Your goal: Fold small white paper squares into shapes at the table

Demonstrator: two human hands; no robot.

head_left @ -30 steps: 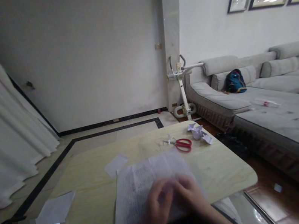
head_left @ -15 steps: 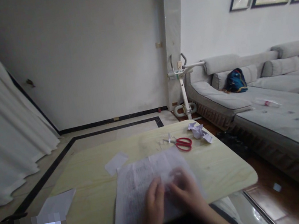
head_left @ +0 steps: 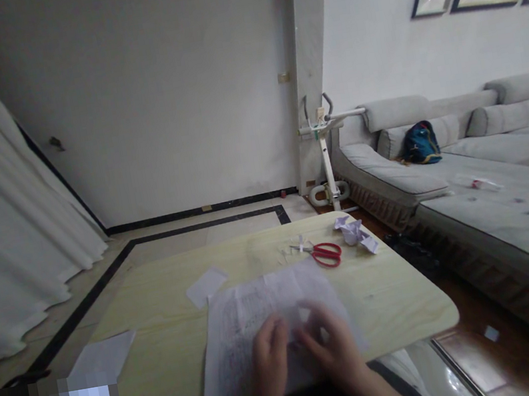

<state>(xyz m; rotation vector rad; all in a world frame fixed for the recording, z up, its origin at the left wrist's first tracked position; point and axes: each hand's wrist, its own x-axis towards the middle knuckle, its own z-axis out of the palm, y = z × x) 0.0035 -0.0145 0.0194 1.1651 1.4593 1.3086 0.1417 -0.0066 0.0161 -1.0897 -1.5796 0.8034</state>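
A large creased white sheet of paper (head_left: pixel 245 323) with faint writing lies on the pale wooden table (head_left: pixel 393 298) in front of me. My left hand (head_left: pixel 268 359) and my right hand (head_left: pixel 332 342) rest close together on its near part. Their fingertips pinch a small white piece of paper (head_left: pixel 301 319) between them; motion blur hides its shape. Red-handled scissors (head_left: pixel 323 253) lie farther back on the table, well beyond both hands.
A small paper scrap (head_left: pixel 207 285) lies left of the sheet and another sheet (head_left: pixel 101 357) at the table's left edge. Crumpled paper bits (head_left: pixel 356 233) sit by the scissors. A grey sofa (head_left: pixel 488 201) stands right; an exercise machine (head_left: pixel 323 154) behind.
Both hands have shifted slightly on the sheet and the fingers have worked the small piece between them. The view has drifted a little to the left.
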